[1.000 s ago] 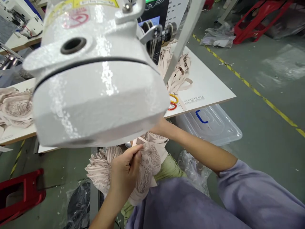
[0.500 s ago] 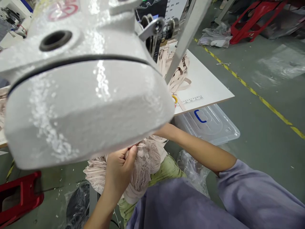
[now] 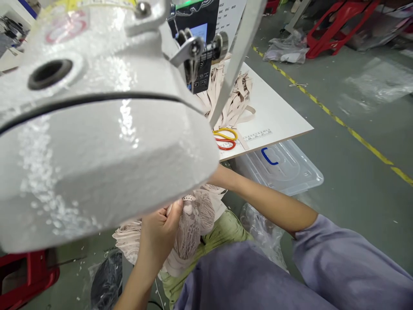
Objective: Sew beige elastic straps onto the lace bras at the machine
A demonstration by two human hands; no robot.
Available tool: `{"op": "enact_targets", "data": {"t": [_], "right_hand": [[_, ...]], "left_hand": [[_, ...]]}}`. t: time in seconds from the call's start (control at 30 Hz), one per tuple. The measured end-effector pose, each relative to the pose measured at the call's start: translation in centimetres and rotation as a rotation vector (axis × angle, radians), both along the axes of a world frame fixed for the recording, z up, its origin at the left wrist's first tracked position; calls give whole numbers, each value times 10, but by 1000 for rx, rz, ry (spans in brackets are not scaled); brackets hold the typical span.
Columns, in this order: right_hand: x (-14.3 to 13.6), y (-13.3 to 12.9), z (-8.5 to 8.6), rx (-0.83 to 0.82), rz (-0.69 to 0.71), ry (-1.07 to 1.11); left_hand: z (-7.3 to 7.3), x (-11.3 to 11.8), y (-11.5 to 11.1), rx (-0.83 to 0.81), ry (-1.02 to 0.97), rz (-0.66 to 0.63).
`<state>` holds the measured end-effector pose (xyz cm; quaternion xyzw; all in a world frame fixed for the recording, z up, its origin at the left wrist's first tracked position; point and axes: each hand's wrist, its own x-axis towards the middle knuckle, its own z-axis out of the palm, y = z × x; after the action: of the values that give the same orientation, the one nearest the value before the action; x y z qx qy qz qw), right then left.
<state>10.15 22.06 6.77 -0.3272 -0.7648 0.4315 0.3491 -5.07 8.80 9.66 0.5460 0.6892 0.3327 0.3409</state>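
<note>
A white sewing machine head (image 3: 109, 163) fills the upper left and covers the spot where the work lies. Below its edge, my left hand (image 3: 161, 228) pinches pale pink lace fabric (image 3: 189, 232) between thumb and fingers. The lace hangs in gathered folds over my lap. My right hand (image 3: 217, 174) reaches under the machine head from the right; only its back near the wrist shows, and its fingers are hidden.
Beige straps (image 3: 237, 97) and scissors with yellow and red handles (image 3: 226, 138) lie on the white table (image 3: 274, 112). A clear lidded box (image 3: 290, 168) sits below. Red stools (image 3: 332, 26) stand beyond. A slanted metal bar (image 3: 237, 60) crosses above the table.
The view has shifted, so the machine head appears further left and lower, and more of the scissors and control panel shows. My left hand still pinches the lace, slightly further left in view.
</note>
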Motion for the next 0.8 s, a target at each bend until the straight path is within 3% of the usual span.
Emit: {"op": "enact_targets", "data": {"t": [0.47, 0.63, 0.8], "right_hand": [[-1, 3, -6, 56, 18, 4], [-5, 10, -19, 132, 11, -18], [-8, 8, -24, 157, -42, 5]], "left_hand": [[2, -1, -1, -41, 38, -14], [-4, -6, -5, 12, 241, -121], [-10, -11, -11, 147, 383, -103]]}}
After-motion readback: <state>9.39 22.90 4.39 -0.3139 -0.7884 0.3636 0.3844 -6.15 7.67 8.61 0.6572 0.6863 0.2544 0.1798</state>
